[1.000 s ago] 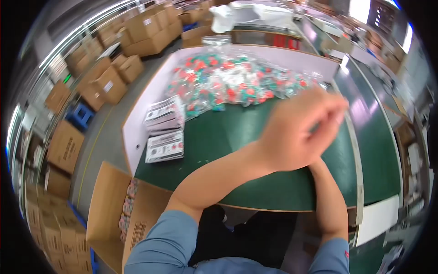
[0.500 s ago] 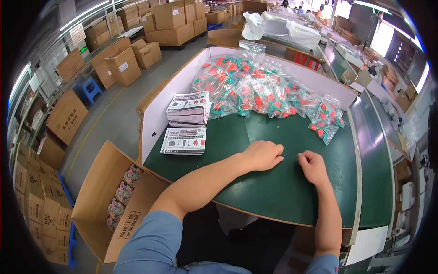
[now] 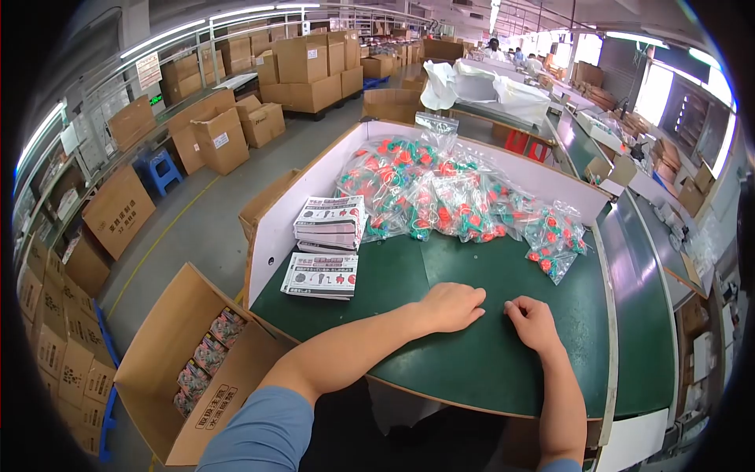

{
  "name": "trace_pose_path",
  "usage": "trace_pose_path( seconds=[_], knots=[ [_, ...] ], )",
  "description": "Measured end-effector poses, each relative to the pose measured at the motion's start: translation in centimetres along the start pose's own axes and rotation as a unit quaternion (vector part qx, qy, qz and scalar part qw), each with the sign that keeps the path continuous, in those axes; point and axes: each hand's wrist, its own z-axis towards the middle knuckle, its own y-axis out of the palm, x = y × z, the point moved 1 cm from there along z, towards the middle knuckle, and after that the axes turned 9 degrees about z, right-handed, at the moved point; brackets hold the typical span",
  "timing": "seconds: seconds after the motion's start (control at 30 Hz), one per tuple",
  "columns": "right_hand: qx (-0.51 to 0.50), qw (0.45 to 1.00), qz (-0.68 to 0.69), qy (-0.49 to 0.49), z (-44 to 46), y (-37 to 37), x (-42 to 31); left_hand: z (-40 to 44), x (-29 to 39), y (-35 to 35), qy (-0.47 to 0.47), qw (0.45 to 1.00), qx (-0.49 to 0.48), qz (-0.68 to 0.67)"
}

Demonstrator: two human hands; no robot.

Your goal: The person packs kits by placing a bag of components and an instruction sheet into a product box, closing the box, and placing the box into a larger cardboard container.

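My left hand (image 3: 454, 307) rests on the green tabletop (image 3: 472, 366), its fingers curled in, with nothing showing in them. A short gap to its right, my right hand (image 3: 532, 321) is also curled, thumb against the fingers, and no object shows in it. Beyond both hands lies a heap of clear plastic bags (image 3: 425, 193) holding red and green pieces. One bag (image 3: 553, 256) at the heap's right end lies nearest to my right hand. To the left of my left hand are stacks of printed leaflets (image 3: 321, 275), the rear one taller.
A pale raised border (image 3: 287, 200) runs round the table's left and far sides. At lower left an open carton (image 3: 157, 370) holds several colourful packs (image 3: 211, 354). A conveyor belt (image 3: 641, 315) runs along the right. Cartons (image 3: 303, 67) and a blue stool (image 3: 161, 171) stand behind.
The view has tilted up, so the table sits lower in the picture. My right hand has shifted slightly left, closer to my left hand. The bags and leaflets look unmoved.
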Motion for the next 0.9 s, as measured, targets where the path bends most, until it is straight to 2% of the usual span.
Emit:
trace_pose_path(
  seconds=[0.2, 0.9],
  knots=[
    [-0.016, 0.999, -0.034, 0.0, -0.33, -0.13, -0.98, -0.03, 0.1, 0.33, 0.007, 1.0, 0.009, -0.001],
    [-0.014, 1.0, -0.021, -0.007, -0.27, -0.28, -0.69, 0.05, -0.08, 0.28, 0.014, 1.0, 0.017, -0.009]
  ],
)
